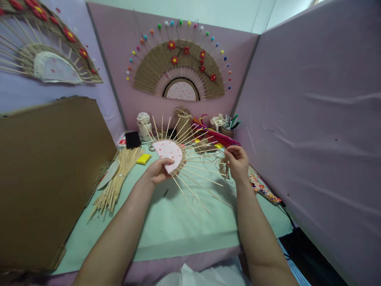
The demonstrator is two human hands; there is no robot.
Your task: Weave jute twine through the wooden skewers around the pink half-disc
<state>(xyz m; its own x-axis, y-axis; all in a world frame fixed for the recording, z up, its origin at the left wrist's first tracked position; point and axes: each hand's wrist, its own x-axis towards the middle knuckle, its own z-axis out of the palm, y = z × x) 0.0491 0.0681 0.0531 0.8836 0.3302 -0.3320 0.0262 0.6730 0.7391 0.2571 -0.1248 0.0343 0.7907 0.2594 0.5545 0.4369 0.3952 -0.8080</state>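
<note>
My left hand (160, 170) grips the lower edge of a half-round fan base (170, 153) covered in white cloth with small red-pink dots, the thumb lying on the cloth. A woven twine rim (178, 170) borders its curve, and thin wooden sticks (202, 170) radiate out from it. At the stick tips on the right, my right hand (237, 161) is closed in a pinch. Something thin and dark shows at its fingertips, too small to name. A loose bundle of brown twine (224, 169) appears just below those fingers.
A stack of wooden sticks (119, 178) lies left, near a yellow packet (144, 159) and a cardboard sheet (50, 178). Behind stand a glass jar (144, 126), a twine roll (183, 121) and a pen cup (228, 130). A flower-patterned glue gun (264, 190) lies right. A finished fan (178, 59) hangs behind.
</note>
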